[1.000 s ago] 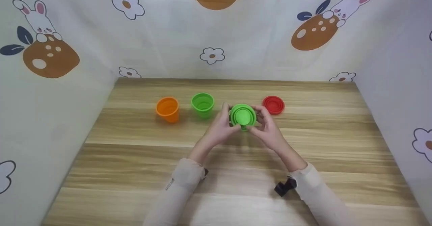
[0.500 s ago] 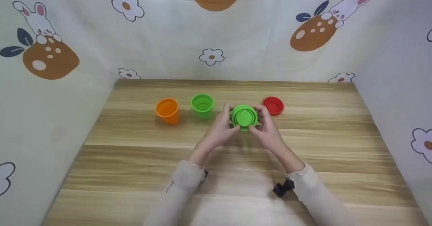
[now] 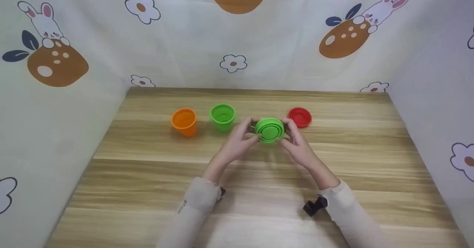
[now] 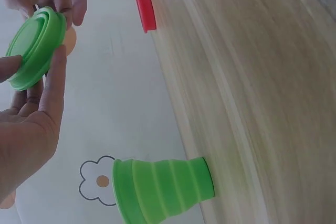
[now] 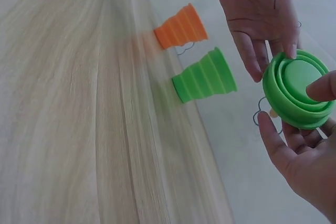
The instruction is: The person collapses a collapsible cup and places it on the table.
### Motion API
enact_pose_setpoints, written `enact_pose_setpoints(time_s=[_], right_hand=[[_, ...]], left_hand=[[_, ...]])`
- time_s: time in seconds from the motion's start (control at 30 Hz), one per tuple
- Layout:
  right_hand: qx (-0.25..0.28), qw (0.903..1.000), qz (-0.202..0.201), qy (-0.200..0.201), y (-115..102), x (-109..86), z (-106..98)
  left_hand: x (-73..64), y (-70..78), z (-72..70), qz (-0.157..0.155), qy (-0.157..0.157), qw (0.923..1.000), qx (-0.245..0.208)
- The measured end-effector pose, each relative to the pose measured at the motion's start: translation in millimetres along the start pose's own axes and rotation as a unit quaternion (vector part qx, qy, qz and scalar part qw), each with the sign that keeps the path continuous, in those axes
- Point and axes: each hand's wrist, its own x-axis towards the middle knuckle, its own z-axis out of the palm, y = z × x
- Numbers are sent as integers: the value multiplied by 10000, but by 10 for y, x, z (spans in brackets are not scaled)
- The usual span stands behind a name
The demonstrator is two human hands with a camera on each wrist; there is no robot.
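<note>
Both hands hold a collapsed green silicone folding cup [image 3: 270,131] above the table, its ringed underside turned toward the head camera. My left hand [image 3: 238,140] grips its left edge, thumb in front and fingers behind. On the opposite edge, my right hand [image 3: 297,146] pinches it in the same way. In the right wrist view the thumb presses on the flat disc of the folded cup [image 5: 302,82]. Behind the left hand, an expanded green cup [image 3: 223,117] stands upright. A collapsed red folding cup [image 3: 300,117] lies flat just beyond the right hand.
An expanded orange cup [image 3: 184,122] stands left of the upright green one. The wooden table [image 3: 155,188] meets a printed cloth backdrop [image 3: 185,44] at the back and both sides. A black wrist-camera mount [image 3: 315,205] sticks out from the right sleeve.
The folded green cup has tilted, so its underside now looks flatter and its side wall shows at the top. The hands have shifted slightly with it; the other cups stay in place.
</note>
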Motion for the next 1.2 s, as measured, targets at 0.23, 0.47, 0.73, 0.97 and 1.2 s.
enact_pose_setpoints(time_s=[0.23,0.47,0.73,0.97,1.2], right_hand=[[318,9986,377,169,4,22,-24],[720,9896,1239,147,31,28,-66],[974,9843,1470,-36,43,8,-113],[755,9883,1312,203,81,27,-129],[331,9911,1223,400,137,51,-177]], left_hand=[[8,-17,-6,172,175,9995,205],[1,-1,6,24,371,9993,7],[17,-20,14,3,447,9990,86],[40,-54,25,-400,633,9971,164],[83,-84,60,-613,561,9965,-39]])
